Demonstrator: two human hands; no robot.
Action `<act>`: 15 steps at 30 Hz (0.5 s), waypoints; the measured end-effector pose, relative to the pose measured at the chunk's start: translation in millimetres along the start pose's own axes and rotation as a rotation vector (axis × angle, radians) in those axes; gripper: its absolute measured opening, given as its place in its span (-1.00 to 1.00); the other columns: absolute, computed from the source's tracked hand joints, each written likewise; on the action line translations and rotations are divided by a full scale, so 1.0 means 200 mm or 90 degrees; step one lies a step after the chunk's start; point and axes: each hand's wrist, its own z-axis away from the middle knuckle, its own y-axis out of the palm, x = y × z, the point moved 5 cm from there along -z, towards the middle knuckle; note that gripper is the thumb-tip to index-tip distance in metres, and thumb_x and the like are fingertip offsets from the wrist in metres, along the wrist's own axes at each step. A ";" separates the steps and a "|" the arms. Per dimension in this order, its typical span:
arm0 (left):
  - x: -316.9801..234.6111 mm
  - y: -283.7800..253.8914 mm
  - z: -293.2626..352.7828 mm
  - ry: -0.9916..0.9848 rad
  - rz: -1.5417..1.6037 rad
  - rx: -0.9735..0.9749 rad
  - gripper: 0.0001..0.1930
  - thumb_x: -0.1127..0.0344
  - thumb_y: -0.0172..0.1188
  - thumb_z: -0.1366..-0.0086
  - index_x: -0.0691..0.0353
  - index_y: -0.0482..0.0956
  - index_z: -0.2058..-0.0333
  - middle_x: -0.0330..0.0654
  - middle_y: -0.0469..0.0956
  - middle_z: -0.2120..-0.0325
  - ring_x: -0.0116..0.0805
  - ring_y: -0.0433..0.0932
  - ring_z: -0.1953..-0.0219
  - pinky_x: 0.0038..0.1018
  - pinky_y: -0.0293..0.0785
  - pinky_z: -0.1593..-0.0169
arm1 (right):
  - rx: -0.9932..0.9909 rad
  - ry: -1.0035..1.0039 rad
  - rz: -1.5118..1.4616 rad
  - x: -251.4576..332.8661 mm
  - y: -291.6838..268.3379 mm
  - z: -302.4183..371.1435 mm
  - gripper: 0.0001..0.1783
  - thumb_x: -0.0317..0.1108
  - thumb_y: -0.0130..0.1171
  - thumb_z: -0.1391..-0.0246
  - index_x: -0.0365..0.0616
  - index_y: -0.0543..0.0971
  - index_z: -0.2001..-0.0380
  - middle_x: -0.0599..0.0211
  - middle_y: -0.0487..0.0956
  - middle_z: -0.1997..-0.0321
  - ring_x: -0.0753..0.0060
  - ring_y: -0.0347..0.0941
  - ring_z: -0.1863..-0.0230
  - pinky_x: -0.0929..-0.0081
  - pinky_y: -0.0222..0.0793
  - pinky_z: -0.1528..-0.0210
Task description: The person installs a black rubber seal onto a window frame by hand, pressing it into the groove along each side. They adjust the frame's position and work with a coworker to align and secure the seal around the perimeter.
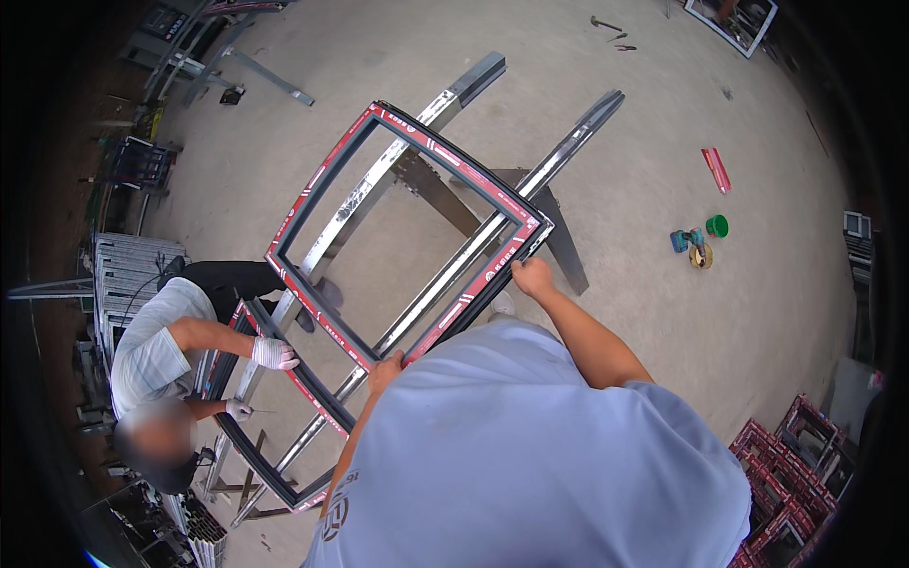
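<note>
A window frame [453, 159] with red printed film and a dark inner edge lies across two metal rails in front of me. My left hand [383, 372] is closed on its near left corner, the fingers partly hidden by my body. Along the near right edge, close to the other corner, my right hand [533, 276] grips the same frame, fingers curled round the outside. A second red-filmed frame [308, 383] rests on the rails to the left. There a co-worker's gloved hand [275, 354] lies on it, while the other gloved hand [239, 410] holds something thin.
The bright metal rails [559, 151] stick out beyond the frame on trestle legs. On the floor at right are a cordless drill [680, 240], a green tub [718, 225] and a red packet [716, 170]. More red frames [786, 473] are stacked at lower right; a hammer [606, 25] lies far off.
</note>
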 end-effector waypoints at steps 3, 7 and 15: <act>0.00 0.00 -0.01 -0.010 -0.007 0.020 -0.49 -0.25 0.11 -0.31 0.11 0.48 0.13 0.11 0.70 0.19 0.19 0.60 0.03 -0.07 0.45 -0.07 | 0.011 0.000 0.022 0.02 -0.03 0.00 -0.42 0.02 0.02 -0.08 -0.40 0.70 0.42 -0.31 0.66 0.24 -0.28 0.63 0.11 0.00 0.52 -0.07; 0.00 0.00 -0.03 -0.001 -0.004 0.032 -0.50 -0.24 0.10 -0.31 0.12 0.46 0.16 0.11 0.70 0.23 0.20 0.61 0.04 -0.08 0.45 -0.09 | 0.013 -0.002 -0.008 0.05 -0.08 0.01 -0.39 0.05 0.02 -0.07 -0.40 0.70 0.39 -0.34 0.66 0.21 -0.27 0.63 0.06 0.01 0.51 -0.09; 0.05 0.07 -0.05 0.076 -0.018 -0.024 -0.68 0.01 0.12 -0.31 0.13 0.42 0.18 0.08 0.69 0.28 0.14 0.63 0.14 -0.11 0.46 0.01 | 0.269 0.198 -0.389 0.08 -0.47 -0.08 -0.56 0.02 0.05 -0.18 0.03 0.36 0.66 0.56 0.21 0.73 0.59 0.02 0.78 0.48 -0.09 0.73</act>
